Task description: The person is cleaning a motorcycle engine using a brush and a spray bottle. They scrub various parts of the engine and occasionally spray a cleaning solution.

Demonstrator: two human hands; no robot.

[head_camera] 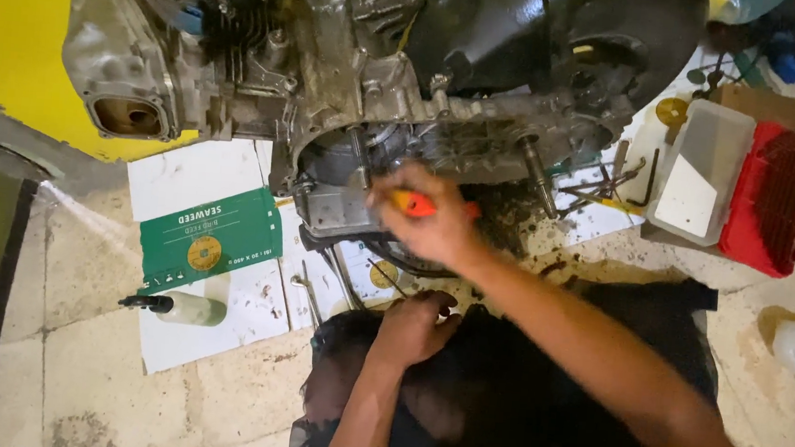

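A: Head view, entry one. Right hand [430, 224] is curled tight around an orange-handled tool [415, 203], probably a screwdriver; the working end is hidden behind the fingers and blurred. It sits against the lower edge of the grimy grey metal engine block [372, 70].

B: Left hand?

A: Left hand [413, 327] is loosely fisted below the engine, resting on dark cloth [516, 394]. Cannot tell whether it grips anything.

B: Handling of the tool?

A: Judged light and rigid. The plastic handle is the place to grip, though oil from the engine could make it slippery.

B: Surroundings?

A: Loose metal rods [316, 293] lie just below the engine on white paper. Green printed card [210, 239] lies below-left of the engine, with a small pale bottle with a black nozzle [181, 308] beyond it. Clear plastic tub [704, 172] and red ribbed part [775, 198] lie right of the engine.
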